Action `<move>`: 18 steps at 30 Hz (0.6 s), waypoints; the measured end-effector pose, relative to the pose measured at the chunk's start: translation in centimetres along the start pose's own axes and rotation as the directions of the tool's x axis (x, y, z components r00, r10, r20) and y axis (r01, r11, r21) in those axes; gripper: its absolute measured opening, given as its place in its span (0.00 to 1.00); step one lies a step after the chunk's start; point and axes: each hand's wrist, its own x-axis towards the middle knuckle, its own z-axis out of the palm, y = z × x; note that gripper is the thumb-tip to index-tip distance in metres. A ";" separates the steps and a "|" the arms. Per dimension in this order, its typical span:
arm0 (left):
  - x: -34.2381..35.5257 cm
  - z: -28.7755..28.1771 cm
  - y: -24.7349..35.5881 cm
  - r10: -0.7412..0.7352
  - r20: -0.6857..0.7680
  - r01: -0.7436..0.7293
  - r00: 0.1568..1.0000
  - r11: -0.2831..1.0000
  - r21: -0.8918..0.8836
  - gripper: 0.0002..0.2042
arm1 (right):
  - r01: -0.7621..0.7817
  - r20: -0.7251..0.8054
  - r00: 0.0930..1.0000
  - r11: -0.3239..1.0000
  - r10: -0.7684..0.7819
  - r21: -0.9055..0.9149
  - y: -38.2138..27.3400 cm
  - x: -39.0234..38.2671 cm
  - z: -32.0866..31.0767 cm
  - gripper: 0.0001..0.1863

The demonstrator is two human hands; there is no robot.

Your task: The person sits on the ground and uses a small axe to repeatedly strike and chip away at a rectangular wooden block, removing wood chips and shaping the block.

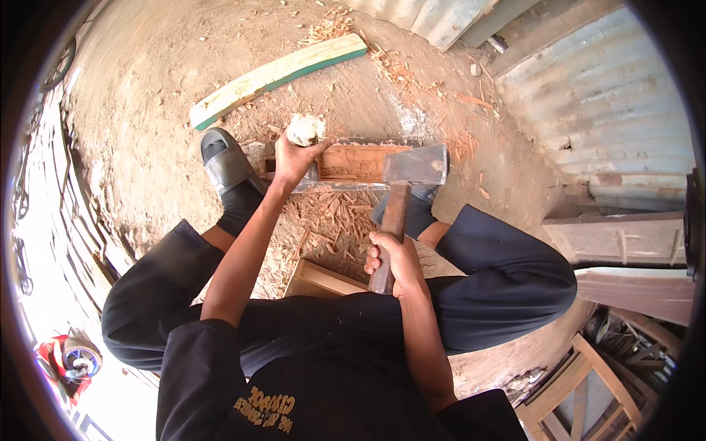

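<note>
My left hand (294, 160) is wrapped round the handle of a chisel (306, 130), whose pale, frayed top sticks up above my fist. Below the fist a bit of grey metal shows; its lower end is hidden. The chisel stands over the left part of a wooden block (351, 162) with an orange-brown recess, lying between my feet. In my right hand (397, 259) is an axe (416, 166), gripped low on its brown wooden handle. The axe's broad grey head hangs above the right end of the block, apart from the chisel.
A long timber piece (279, 79) with a green side lies beyond the block. Wood chips (338, 220) litter the ground round my sandalled feet (224, 165). Close to my lap is a wooden frame piece (323, 279). Corrugated metal sheets (596, 117) and stacked wooden frames (588, 389) stand at right.
</note>
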 end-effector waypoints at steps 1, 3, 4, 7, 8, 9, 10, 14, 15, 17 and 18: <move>0.0 0.5 0.3 0.038 -0.026 -0.036 0.999 0.998 0.054 0.12 | 0.001 0.006 1.000 1.000 -0.001 -0.025 -0.2 -0.2 0.3 0.07; 0.4 1.6 -2.1 0.039 -0.132 -0.047 0.990 0.997 -0.059 0.10 | -0.029 0.034 0.999 0.999 0.030 -0.031 -0.1 -0.1 0.9 0.07; 0.9 2.3 -2.7 0.042 -0.183 -0.065 0.982 0.990 -0.123 0.09 | -0.031 0.044 0.998 0.999 0.033 -0.037 -0.3 0.1 1.0 0.07; 1.5 2.6 -2.9 -0.179 -0.140 0.127 0.974 0.940 -0.317 0.06 | -0.053 0.031 0.998 0.998 0.054 -0.032 -0.7 0.2 1.1 0.07; 1.7 2.5 -2.7 -0.232 -0.123 0.183 0.965 0.930 -0.319 0.06 | -0.057 0.029 0.998 0.998 0.058 -0.030 -0.8 0.3 1.0 0.07; 1.8 2.5 -2.3 -0.208 -0.168 0.144 0.964 0.932 -0.333 0.06 | -0.062 0.028 0.998 0.998 0.063 -0.011 -0.9 0.3 1.0 0.07; 1.9 2.6 -1.9 -0.185 -0.213 0.103 0.959 0.932 -0.346 0.06 | -0.068 0.027 0.997 0.998 0.068 0.007 -1.0 0.4 1.1 0.07; 2.2 2.8 -2.3 -0.172 -0.394 -0.055 0.903 0.862 -0.503 0.08 | -0.075 0.039 0.997 0.997 0.074 0.033 -1.1 0.7 1.5 0.07; 1.7 2.3 -2.5 -0.178 -0.335 -0.009 0.925 0.872 -0.489 0.09 | -0.073 0.048 0.996 0.997 0.071 0.032 -1.1 0.7 1.5 0.07; 1.5 2.5 -3.3 -0.267 -0.358 0.066 0.895 0.871 -0.486 0.10 | -0.069 0.066 0.996 0.997 0.067 0.029 -1.0 0.8 1.6 0.07; 1.1 2.5 -3.6 -0.314 -0.368 0.107 0.875 0.868 -0.486 0.10 | -0.074 0.063 0.995 0.997 0.072 0.025 -0.8 0.8 1.5 0.07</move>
